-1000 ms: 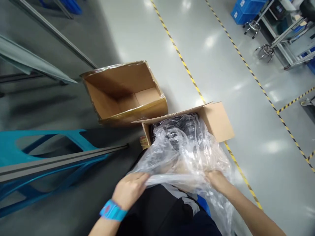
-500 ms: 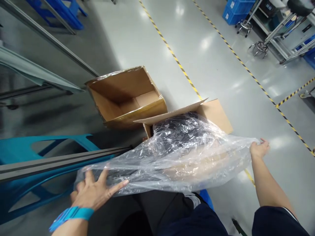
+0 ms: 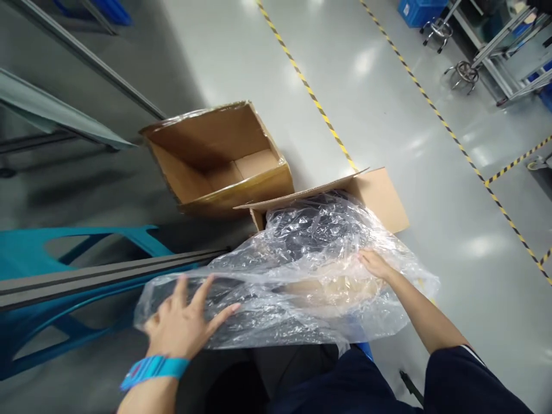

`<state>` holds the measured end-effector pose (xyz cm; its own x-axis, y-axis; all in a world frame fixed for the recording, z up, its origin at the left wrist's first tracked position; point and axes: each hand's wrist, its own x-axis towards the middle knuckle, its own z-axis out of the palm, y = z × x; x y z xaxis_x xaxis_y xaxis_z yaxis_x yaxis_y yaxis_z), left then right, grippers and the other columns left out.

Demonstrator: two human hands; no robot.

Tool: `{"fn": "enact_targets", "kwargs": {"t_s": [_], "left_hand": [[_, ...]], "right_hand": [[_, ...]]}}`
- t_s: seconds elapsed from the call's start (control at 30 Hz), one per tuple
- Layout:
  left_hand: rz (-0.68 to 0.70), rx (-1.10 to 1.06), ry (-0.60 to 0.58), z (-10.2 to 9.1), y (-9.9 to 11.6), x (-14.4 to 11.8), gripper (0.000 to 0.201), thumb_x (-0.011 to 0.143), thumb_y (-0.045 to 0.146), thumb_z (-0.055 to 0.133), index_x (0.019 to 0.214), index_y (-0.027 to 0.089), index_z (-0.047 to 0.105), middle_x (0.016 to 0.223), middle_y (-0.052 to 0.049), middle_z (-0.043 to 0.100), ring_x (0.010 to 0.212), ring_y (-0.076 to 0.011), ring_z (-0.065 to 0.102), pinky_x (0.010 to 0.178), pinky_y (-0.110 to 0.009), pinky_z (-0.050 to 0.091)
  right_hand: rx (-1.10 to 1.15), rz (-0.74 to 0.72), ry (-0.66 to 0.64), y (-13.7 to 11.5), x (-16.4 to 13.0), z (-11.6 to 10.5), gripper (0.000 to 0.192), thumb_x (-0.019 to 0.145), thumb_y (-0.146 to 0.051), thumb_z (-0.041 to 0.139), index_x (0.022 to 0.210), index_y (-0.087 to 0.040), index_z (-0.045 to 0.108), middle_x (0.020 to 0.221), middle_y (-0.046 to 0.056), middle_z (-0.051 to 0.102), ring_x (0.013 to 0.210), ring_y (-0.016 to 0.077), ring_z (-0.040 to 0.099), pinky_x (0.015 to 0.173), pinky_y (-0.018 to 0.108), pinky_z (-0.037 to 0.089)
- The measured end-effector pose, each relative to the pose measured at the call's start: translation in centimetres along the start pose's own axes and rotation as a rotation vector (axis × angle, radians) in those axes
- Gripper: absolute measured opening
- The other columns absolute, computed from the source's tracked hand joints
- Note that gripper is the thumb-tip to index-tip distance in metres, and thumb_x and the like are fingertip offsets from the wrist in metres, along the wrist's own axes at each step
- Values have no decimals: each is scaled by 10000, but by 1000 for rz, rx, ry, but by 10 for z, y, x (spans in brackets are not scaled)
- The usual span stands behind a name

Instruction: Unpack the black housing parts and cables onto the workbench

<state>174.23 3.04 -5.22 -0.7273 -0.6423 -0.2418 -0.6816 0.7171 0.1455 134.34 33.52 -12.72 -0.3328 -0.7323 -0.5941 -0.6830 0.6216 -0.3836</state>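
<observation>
A clear plastic bag (image 3: 302, 276) spills out of an open cardboard box (image 3: 379, 198) on the floor and spreads over my lap; dark items show through it. My left hand (image 3: 185, 325), with a blue wristband, lies flat on the bag's left end, fingers spread. My right hand (image 3: 375, 264) rests on the bag's right side, fingers extended, touching the plastic over the box. Neither hand grips anything that I can see.
An empty open cardboard box (image 3: 219, 158) stands behind the filled one. A blue frame with a grey rail (image 3: 86, 276) lies at my left. Yellow-black floor tape (image 3: 310, 98) runs diagonally. Stools (image 3: 461, 72) and blue crates (image 3: 420, 10) stand at the far right.
Both hands were bunching the bag near my lap, then spread it wide. Now my right hand has come back inward onto the bag; the left stays flat on its left end.
</observation>
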Motion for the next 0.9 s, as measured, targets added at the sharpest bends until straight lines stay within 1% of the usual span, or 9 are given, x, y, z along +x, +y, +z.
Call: {"fn": "enact_targets", "kwargs": {"t_s": [0.13,0.2,0.27,0.37,0.47,0.57,0.73,0.8,0.9], "left_hand": [[19,-330,36,-14,64,8,711,900,624,525,1453,188,428,1451,-216,486,1308,-421,481,1065,-628,383],[78,-630,138,-33,107,-1,977,817,701,600,1551,201,193,1566,-210,326,1441,-367,328,1158,-558,316],[174,-915,145,-56,146,-16,1129,741,779,608,1565,182,118,1581,-222,281,1455,-352,306,1175,-526,307],[137,-1306,95,-93,174,-45,880,849,738,512,1457,115,383,1139,-166,661,1077,-271,636,931,-396,523],[-53,-1390,190,-137,156,-99,553,970,603,407,1099,126,655,791,-51,645,732,-161,598,713,-274,489],[-315,-1123,379,-181,126,-195,462,1019,478,358,892,151,659,768,-14,606,684,-117,513,669,-226,410],[-737,-578,378,-214,97,-353,416,1011,444,356,798,183,599,685,25,551,626,-112,467,623,-217,347],[-836,-462,407,-215,87,-391,425,1002,462,353,783,190,593,670,29,544,619,-117,462,621,-222,342],[-921,-345,487,-215,73,-414,435,992,479,341,781,194,592,622,33,518,584,-123,449,601,-239,327]], "right_hand": [[192,-172,225,-70,-27,-67,368,1056,-379,218,846,-211,468,740,-4,547,694,145,554,691,263,449],[213,-437,200,-134,-37,-92,317,1047,-372,304,842,-216,488,706,-20,548,631,131,535,623,252,417],[133,-778,138,-200,-46,-107,281,1033,-332,358,844,-214,529,729,-7,588,638,131,547,602,256,407],[40,-1204,219,-276,-52,-127,230,1013,-251,407,885,-205,592,783,16,655,693,136,600,629,259,435],[-122,-1452,527,-324,-33,-157,125,968,-252,538,946,-219,656,821,18,699,729,155,632,669,282,432],[-306,-1602,813,-368,7,-187,137,873,-387,698,818,-261,688,645,-3,624,616,178,562,575,319,324],[-206,-1577,825,-437,62,-204,356,889,-422,671,589,-266,562,541,26,448,518,179,364,520,347,129],[-192,-1478,834,-466,69,-199,453,909,-459,635,538,-247,485,538,37,410,513,173,331,538,356,107],[-332,-1493,878,-510,43,-169,502,932,-556,557,558,-223,528,570,72,491,617,195,484,556,344,225]]}}
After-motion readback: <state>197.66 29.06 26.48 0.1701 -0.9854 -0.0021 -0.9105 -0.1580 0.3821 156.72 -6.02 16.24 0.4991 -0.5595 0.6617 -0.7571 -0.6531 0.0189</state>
